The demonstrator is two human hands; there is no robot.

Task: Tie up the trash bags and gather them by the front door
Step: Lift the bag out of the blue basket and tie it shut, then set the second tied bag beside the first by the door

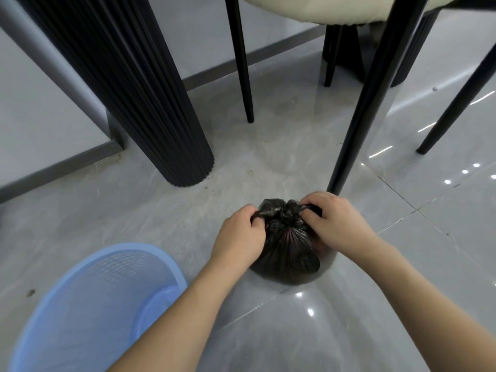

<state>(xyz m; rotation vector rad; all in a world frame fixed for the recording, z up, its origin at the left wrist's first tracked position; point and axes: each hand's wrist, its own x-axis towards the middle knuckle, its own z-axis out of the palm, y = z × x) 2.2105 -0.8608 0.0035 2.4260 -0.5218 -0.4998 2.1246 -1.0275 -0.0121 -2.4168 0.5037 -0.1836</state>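
Tying step: knot being drawn on black trash bag (pixel 287 245), on floor (pixel 161 218) beside chair leg (pixel 375 98).

Left hand (pixel 239 234) and right hand (pixel 335 221) each pinch one bag ear, fingers curled. Judged: tighten the knot outward, then carry it to the door. Blue bin (pixel 88 304) lies near left.

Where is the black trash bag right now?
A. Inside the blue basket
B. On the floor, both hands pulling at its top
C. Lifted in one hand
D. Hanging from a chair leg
B: the black trash bag sits on the floor, left hand and right hand gripping its gathered top; the blue basket stands apart.
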